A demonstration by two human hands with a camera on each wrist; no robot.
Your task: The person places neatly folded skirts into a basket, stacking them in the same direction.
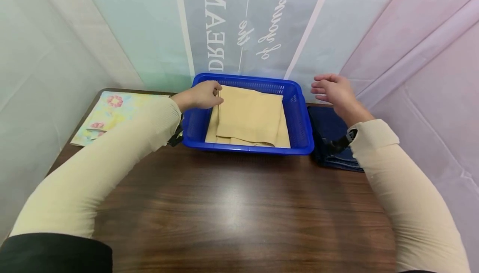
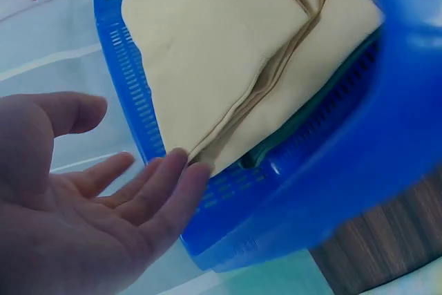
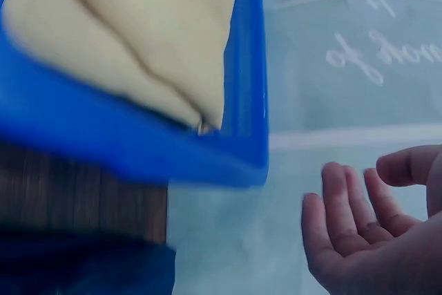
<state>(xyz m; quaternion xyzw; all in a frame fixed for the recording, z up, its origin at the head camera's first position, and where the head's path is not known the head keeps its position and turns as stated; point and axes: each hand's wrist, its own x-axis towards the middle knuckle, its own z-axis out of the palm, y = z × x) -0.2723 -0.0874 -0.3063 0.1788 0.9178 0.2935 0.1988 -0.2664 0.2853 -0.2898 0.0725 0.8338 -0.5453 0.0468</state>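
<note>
In the head view a blue plastic basket stands at the back of the table, with folded pale yellow cloth stacked inside. My left hand reaches over the basket's left rim, fingers loosely bent at the cloth's far left corner. The left wrist view shows its fingertips right at that corner of the cloth, with the thumb standing apart. My right hand hovers beyond the basket's right side, holding nothing. In the right wrist view its fingers are relaxed and away from the basket.
Dark blue folded denim lies right of the basket, partly under my right wrist. A floral folded cloth lies at the table's left, partly behind my left sleeve. Brown wooden table extends in front; a printed curtain hangs directly behind.
</note>
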